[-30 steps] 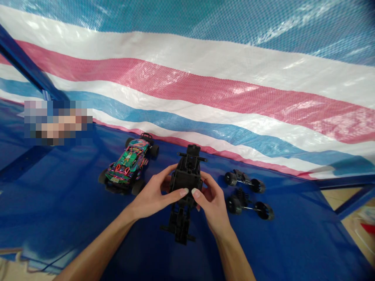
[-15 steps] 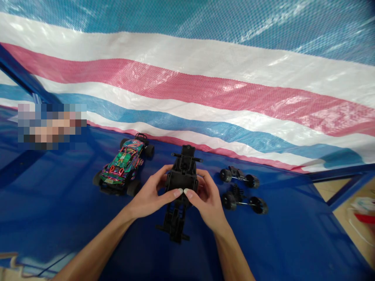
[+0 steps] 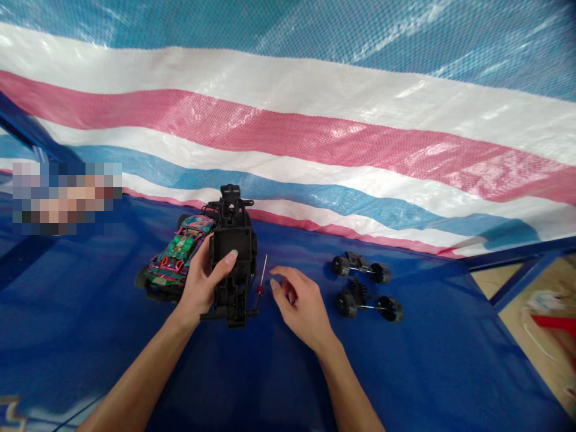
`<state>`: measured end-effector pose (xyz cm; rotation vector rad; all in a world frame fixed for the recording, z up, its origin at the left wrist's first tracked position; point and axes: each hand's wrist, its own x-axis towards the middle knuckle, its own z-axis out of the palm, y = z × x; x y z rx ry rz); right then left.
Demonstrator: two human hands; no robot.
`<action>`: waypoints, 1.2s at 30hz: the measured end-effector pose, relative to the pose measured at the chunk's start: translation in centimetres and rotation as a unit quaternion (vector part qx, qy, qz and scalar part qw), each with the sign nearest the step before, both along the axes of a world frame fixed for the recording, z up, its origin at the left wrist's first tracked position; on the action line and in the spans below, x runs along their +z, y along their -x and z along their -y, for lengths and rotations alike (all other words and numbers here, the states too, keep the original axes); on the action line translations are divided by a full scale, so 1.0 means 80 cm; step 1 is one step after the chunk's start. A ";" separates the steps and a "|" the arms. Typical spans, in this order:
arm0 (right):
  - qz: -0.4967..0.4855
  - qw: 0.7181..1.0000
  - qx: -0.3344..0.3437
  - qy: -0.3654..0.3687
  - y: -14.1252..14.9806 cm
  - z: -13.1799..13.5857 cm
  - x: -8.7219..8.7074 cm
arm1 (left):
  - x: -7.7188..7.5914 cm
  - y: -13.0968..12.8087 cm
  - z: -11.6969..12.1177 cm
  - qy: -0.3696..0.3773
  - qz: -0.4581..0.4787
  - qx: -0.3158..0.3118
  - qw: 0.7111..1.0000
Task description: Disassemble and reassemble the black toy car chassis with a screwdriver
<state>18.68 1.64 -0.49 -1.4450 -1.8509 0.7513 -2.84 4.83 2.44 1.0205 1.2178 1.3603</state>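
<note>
My left hand (image 3: 204, 279) grips the chassis (image 3: 234, 245); nearer my empty, loose right hand (image 3: 303, 303), the screwdriver (image 3: 260, 290) points to the table's far edge (image 3: 299, 234).

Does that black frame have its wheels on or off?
Off: the black chassis in the left hand shows no wheels at either end.

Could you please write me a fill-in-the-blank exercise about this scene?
The left hand lays its ____ across the black chassis.
The screwdriver near the right hand shows a handle coloured ____.
The loose wheeled axles on the table number ____.

Missing words: thumb; red; two.
</note>
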 end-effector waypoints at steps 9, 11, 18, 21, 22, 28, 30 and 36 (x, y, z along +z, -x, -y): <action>0.234 0.967 0.093 0.027 0.022 0.009 0.003 | -0.003 -0.007 0.007 0.037 -0.013 -0.053 0.998; 0.227 0.972 0.049 0.040 0.020 0.005 0.000 | 0.000 -0.010 0.009 0.034 -0.044 -0.096 0.994; 0.080 0.988 -0.134 -0.001 -0.008 -0.005 -0.006 | -0.002 -0.032 0.022 0.030 -0.163 -0.212 0.963; -0.022 0.963 -0.257 -0.078 -0.020 -0.007 -0.003 | -0.002 -0.039 0.028 0.020 -0.193 -0.238 0.952; -0.043 0.954 -0.283 -0.092 -0.023 -0.008 -0.002 | -0.001 -0.041 0.029 0.014 -0.201 -0.248 0.948; -0.153 0.939 -0.299 -0.078 -0.027 -0.007 -0.002 | -0.012 -0.048 0.028 -0.061 -0.406 -0.278 0.869; -0.175 0.938 -0.290 -0.077 -0.025 -0.007 -0.003 | -0.017 -0.050 0.026 -0.085 -0.492 -0.276 0.821; -0.216 0.931 -0.273 -0.104 -0.016 -0.009 -0.003 | -0.021 -0.047 0.017 -0.133 -0.541 -0.285 0.780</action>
